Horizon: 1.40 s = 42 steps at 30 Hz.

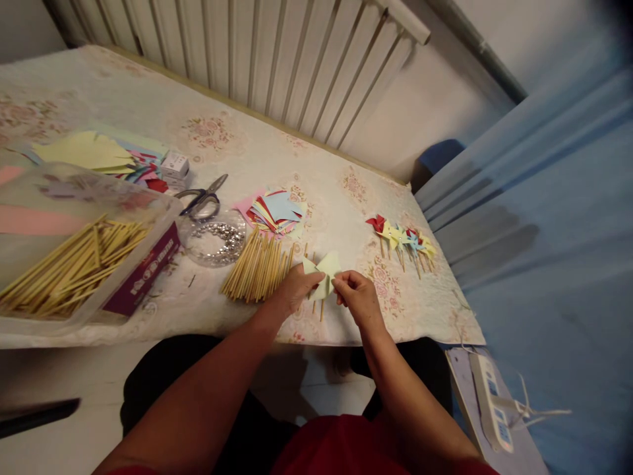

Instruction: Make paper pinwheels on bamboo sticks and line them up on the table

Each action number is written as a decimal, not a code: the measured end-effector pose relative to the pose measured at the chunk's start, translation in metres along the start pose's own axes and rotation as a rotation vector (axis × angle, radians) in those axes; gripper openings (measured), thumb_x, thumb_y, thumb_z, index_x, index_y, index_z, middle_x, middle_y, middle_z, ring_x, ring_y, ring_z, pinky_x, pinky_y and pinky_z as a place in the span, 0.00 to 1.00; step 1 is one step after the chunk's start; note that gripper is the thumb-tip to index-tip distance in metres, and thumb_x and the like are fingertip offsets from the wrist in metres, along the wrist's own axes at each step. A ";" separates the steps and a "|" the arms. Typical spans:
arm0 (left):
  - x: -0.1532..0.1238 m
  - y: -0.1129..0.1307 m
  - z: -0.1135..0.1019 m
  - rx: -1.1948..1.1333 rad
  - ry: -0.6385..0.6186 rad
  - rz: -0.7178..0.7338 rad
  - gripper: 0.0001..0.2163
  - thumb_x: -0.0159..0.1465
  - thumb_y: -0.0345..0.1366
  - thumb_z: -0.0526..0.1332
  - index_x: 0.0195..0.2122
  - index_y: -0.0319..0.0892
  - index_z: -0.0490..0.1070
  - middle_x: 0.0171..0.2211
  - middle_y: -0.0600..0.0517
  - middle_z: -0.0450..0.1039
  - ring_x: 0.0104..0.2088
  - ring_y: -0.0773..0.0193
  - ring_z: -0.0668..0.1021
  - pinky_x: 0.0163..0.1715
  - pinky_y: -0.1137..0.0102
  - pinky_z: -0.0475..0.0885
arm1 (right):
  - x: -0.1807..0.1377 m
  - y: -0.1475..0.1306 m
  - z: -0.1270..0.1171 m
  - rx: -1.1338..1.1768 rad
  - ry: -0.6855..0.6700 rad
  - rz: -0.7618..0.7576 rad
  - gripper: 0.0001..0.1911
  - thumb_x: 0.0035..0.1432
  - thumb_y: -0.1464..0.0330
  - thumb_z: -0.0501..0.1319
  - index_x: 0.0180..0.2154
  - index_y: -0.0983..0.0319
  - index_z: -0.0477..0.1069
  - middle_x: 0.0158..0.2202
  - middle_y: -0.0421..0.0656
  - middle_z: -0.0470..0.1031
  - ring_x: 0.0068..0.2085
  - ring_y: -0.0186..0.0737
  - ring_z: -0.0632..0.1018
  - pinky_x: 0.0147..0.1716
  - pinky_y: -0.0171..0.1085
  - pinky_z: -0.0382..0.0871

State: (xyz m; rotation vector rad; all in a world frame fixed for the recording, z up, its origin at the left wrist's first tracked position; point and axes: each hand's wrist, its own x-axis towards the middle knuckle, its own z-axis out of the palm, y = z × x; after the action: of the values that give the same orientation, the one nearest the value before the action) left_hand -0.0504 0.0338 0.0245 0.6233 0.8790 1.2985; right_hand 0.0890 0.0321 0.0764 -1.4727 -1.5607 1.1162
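Observation:
My left hand [298, 287] pinches a pale green paper pinwheel [327, 264] near its middle, with the thumb lying on the paper. On its other side, the fingertips of my right hand [357, 295] are closed at the paper's right edge; whether they also hold something small is hidden. Thin sticks [322, 310] show just below the pinwheel. Beside my left hand lies a thick row of wooden sticks [257, 269]. Behind that row is a stack of cut coloured paper [277, 210]. A clear bag of small shiny metal pieces [215, 241] sits to the left.
Finished pinwheels [403, 239] on sticks lie to the right. Scissors [202, 199] rest behind the bag, near a small white box [175, 166]. A clear plastic bin [148, 260] with more sticks stands at left. A power strip [492, 402] is at lower right, beside a blue curtain [558, 231].

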 end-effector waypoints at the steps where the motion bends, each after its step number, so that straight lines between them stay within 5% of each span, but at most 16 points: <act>1: 0.000 0.000 0.000 -0.001 0.001 -0.006 0.06 0.48 0.34 0.65 0.22 0.41 0.68 0.17 0.57 0.65 0.18 0.72 0.63 0.19 0.74 0.56 | 0.001 0.000 0.001 0.005 0.007 0.010 0.09 0.49 0.62 0.64 0.24 0.61 0.70 0.16 0.34 0.68 0.16 0.30 0.66 0.19 0.32 0.58; 15: 0.002 -0.004 -0.002 -0.006 -0.012 -0.007 0.05 0.47 0.34 0.66 0.24 0.41 0.71 0.19 0.55 0.69 0.20 0.69 0.67 0.21 0.73 0.59 | 0.001 0.003 0.006 -0.061 0.104 0.003 0.08 0.49 0.64 0.62 0.24 0.61 0.69 0.16 0.33 0.66 0.17 0.31 0.66 0.19 0.32 0.57; 42: -0.003 0.004 -0.004 0.166 -0.057 -0.024 0.10 0.48 0.37 0.64 0.27 0.41 0.64 0.20 0.59 0.60 0.21 0.71 0.62 0.23 0.73 0.57 | -0.001 -0.001 0.010 -0.099 0.103 0.007 0.09 0.49 0.63 0.62 0.23 0.60 0.68 0.16 0.34 0.66 0.18 0.31 0.65 0.20 0.33 0.57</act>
State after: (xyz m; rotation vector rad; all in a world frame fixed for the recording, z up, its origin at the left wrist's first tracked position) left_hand -0.0559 0.0314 0.0262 0.7738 0.9506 1.1887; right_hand 0.0793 0.0299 0.0731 -1.5762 -1.5592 0.9634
